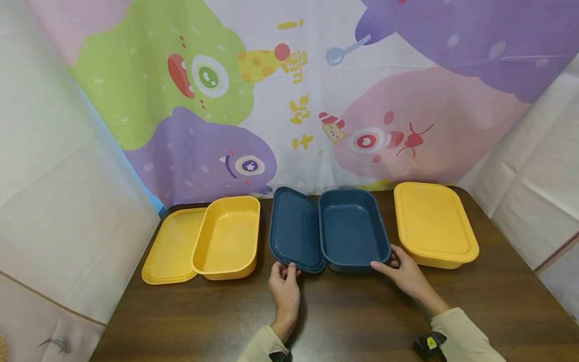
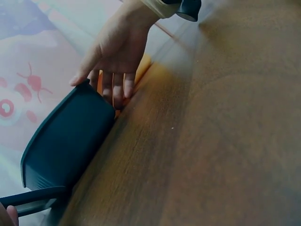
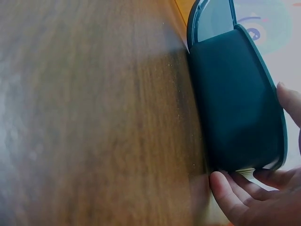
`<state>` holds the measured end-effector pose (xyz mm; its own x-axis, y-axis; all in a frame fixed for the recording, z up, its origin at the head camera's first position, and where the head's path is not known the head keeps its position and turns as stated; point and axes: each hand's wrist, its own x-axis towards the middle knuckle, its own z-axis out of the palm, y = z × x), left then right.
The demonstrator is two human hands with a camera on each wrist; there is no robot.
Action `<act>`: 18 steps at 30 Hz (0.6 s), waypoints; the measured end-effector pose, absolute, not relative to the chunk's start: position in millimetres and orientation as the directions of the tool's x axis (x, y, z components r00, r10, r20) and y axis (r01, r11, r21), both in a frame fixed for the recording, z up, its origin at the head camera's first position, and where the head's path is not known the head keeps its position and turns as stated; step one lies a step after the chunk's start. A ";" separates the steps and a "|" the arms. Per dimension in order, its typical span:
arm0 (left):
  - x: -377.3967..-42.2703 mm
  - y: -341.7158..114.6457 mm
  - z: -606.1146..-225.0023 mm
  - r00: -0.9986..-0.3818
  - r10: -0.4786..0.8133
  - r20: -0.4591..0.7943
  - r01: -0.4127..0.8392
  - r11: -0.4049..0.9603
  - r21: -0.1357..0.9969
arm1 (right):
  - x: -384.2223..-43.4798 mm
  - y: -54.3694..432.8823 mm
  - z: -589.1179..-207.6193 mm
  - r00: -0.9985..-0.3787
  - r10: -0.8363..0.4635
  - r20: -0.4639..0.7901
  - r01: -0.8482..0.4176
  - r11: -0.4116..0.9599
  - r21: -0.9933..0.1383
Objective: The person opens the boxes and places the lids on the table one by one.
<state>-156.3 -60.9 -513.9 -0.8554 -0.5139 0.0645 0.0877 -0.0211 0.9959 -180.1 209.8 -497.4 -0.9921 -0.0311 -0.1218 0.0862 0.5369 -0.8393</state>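
Note:
A dark blue food container [image 1: 355,229], without a cover on it, sits near the middle of the table. Its matching dark blue lid [image 1: 296,226] leans at a tilt against the container's left side. My left hand [image 1: 285,290] pinches the lid's near edge, thumb on top. At the container's near right corner is my right hand [image 1: 404,271], its thumb over the rim and its fingers along the outer wall. The right wrist view shows the fingers [image 3: 228,195] low against the container's end wall.
Left on the brown table [image 1: 344,311] stands an open yellow container [image 1: 230,236], overlapping a yellow lid [image 1: 176,246] beside it. A yellow container with its lid on [image 1: 436,221] stands at the right. A cartoon-printed cloth [image 1: 307,171] hangs behind the table.

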 end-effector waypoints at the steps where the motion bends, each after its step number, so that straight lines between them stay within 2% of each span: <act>1: -156.0 -61.0 -513.5 -0.856 -0.513 0.058 0.087 -0.032 0.996 | -180.3 209.7 -497.2 -0.993 -0.031 -0.116 0.082 0.536 -0.840; 7: -154.1 -62.5 -512.4 -0.861 -0.507 0.048 0.093 -0.064 0.994 | -180.4 209.2 -497.0 -0.995 -0.028 -0.099 0.069 0.539 -0.840; 18: -154.3 -66.4 -516.0 -0.841 -0.540 0.028 0.044 -0.017 0.999 | -182.9 207.0 -497.4 -0.992 -0.014 -0.125 0.099 0.527 -0.844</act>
